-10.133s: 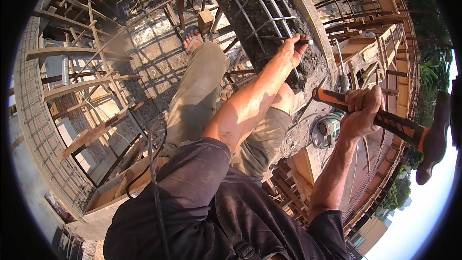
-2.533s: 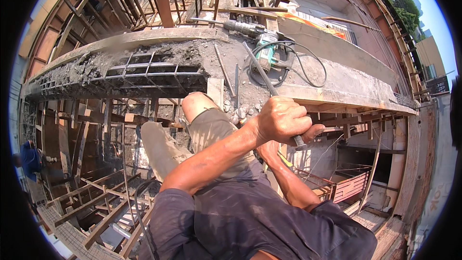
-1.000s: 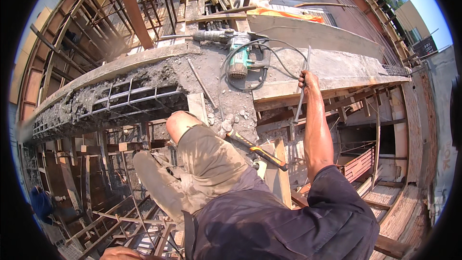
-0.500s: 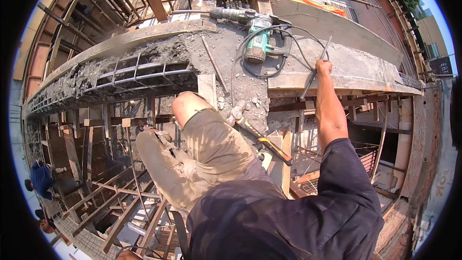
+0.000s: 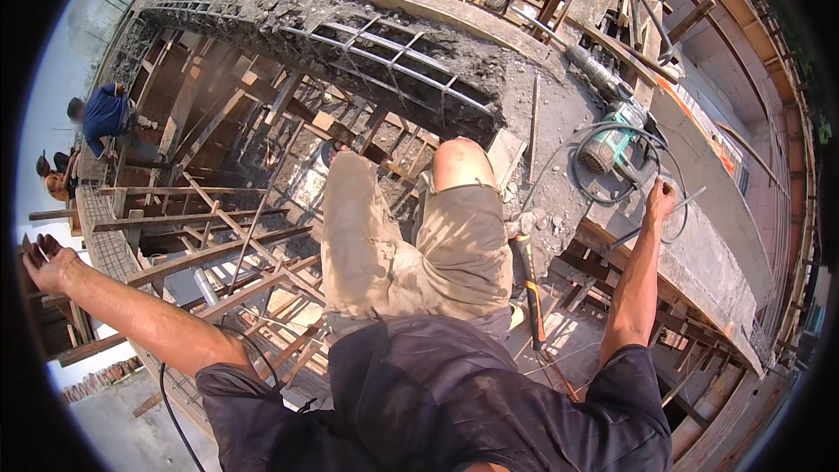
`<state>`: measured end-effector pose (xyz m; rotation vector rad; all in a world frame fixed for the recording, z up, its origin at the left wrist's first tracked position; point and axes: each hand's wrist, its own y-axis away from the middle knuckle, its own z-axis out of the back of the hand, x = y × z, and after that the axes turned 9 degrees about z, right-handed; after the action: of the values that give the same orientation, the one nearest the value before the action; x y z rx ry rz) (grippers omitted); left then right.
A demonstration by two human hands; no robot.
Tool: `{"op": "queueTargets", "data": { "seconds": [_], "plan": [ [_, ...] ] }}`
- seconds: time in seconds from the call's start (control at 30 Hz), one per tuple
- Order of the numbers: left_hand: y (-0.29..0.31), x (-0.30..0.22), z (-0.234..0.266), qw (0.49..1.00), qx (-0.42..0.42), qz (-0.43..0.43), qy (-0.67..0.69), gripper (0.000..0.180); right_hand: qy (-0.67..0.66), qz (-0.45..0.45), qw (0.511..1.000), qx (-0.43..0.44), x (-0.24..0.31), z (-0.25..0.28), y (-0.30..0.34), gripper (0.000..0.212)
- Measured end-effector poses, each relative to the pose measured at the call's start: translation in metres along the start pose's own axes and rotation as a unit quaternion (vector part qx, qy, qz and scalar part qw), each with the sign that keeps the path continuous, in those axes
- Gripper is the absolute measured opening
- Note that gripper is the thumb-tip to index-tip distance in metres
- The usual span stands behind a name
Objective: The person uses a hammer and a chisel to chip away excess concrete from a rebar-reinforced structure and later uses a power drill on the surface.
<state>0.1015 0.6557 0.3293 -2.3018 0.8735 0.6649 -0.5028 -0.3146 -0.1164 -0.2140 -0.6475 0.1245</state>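
My right hand [image 5: 662, 200] is closed around a long, thin steel chisel [image 5: 625, 238], held aslant over the concrete beam's edge at the right. Close by, a green and grey demolition hammer [image 5: 607, 144] lies on the concrete with its black cable [image 5: 578, 166] looped around it; part of the loop passes near my right hand. Out at the far left, my left hand [image 5: 50, 266] is held away from my body with its fingers apart and nothing visible in it. A hammer [image 5: 530, 284] with a black, orange and yellow handle rests beside my knee, its head on rubble.
Broken concrete with exposed rebar [image 5: 393, 57] runs across the upper left. Below and left, timber props and planks [image 5: 210, 232] cross a deep opening. One person in blue [image 5: 107, 122] and another in orange [image 5: 57, 183] are at the far left. Timber scraps [image 5: 612, 0] lie beyond the demolition hammer.
My view has swung left, so the beam and tools appear turned and shifted right. My left arm has come into view, stretched out leftward. The chisel stays in my right hand.
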Motion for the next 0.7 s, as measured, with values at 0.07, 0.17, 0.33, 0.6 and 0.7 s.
{"op": "queueTargets", "data": {
  "seconds": [0.07,0.17,0.33,0.6,0.7],
  "plan": [
    [-0.044,0.010,0.063,0.964,-0.084,0.205,0.150,0.029,-0.028,0.004,1.000,0.009,-0.008,-0.014,-0.021,0.063],
    [-0.084,-0.034,0.131,0.927,-0.177,0.278,0.177,0.030,-0.165,-0.142,0.975,0.044,0.028,-0.033,-0.008,0.061],
    [-0.075,-0.091,0.246,0.945,-0.271,0.150,-0.103,0.033,-0.394,-0.236,0.882,0.109,0.032,-0.042,-0.005,0.043],
    [0.032,-0.096,0.381,0.853,-0.361,0.201,-0.319,0.041,-0.542,-0.278,0.778,0.151,0.023,-0.048,-0.030,0.020],
    [0.056,-0.058,0.386,0.859,-0.318,0.244,-0.318,0.039,-0.543,-0.251,0.779,0.187,0.005,-0.052,-0.032,0.017]
  ]
}}
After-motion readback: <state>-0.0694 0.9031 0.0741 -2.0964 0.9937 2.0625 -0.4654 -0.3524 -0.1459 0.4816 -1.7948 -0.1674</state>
